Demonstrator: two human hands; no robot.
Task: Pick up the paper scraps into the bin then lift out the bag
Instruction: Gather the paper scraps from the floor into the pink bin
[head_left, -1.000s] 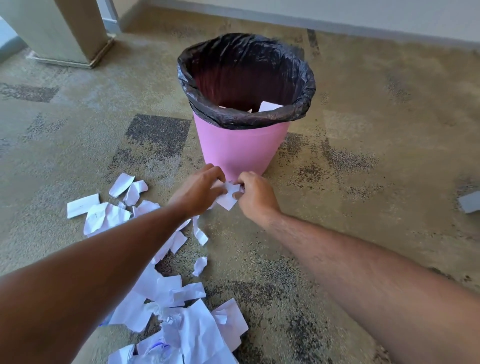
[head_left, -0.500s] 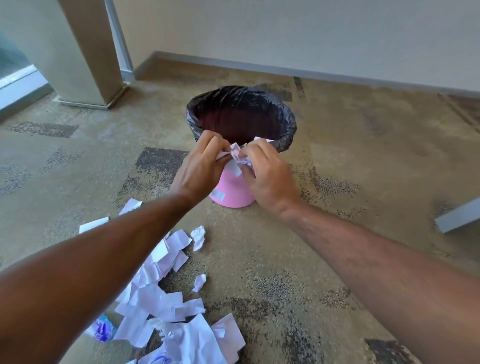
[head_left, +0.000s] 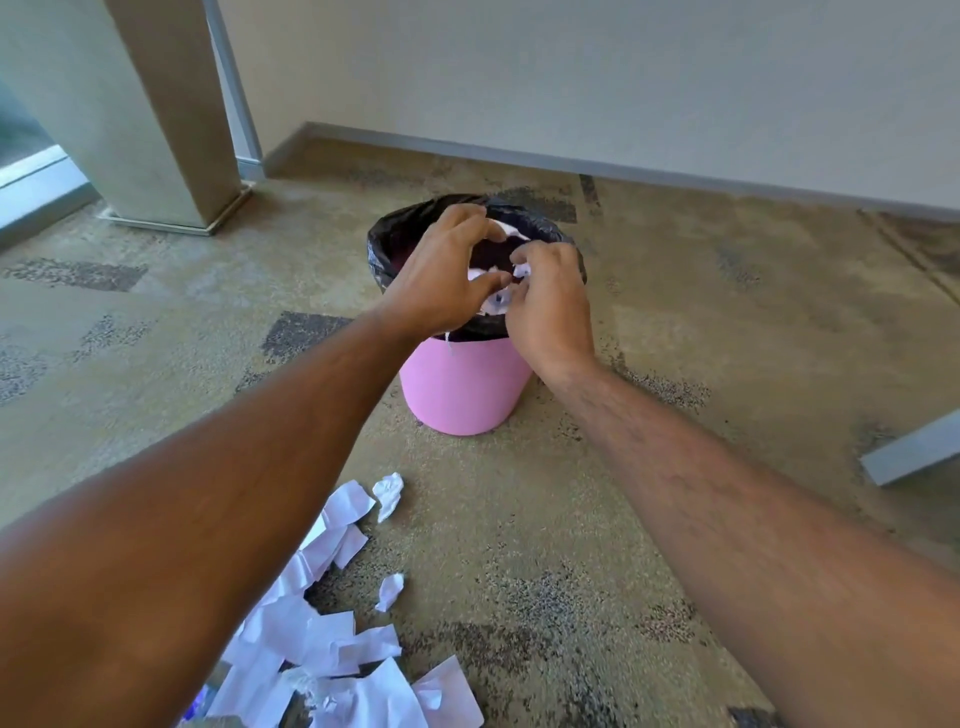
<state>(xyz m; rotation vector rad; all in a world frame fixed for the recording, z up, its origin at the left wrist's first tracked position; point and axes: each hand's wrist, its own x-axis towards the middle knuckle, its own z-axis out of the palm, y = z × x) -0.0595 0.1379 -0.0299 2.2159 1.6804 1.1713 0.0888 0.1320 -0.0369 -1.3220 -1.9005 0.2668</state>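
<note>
A pink bin (head_left: 462, 389) lined with a black bag (head_left: 384, 249) stands on the carpet. Both my hands hover over its mouth. My left hand (head_left: 441, 275) has its fingers spread and curled, with nothing gripped; white scraps (head_left: 496, 304) show just beneath it inside the bag. My right hand (head_left: 550, 306) pinches a small crumpled paper scrap (head_left: 522, 270) at its fingertips above the opening. A heap of white paper scraps (head_left: 332, 639) lies on the floor near me at lower left, partly hidden by my left forearm.
A square pillar (head_left: 156, 130) stands at the back left beside a glass panel. The wall with its grey baseboard (head_left: 571, 161) runs behind the bin. A grey bar (head_left: 909, 457) lies on the carpet at the right edge.
Both hands have risen from the floor in front of the bin to over its mouth with the scraps. The left hand has spread its fingers and scraps now lie in the bag.
</note>
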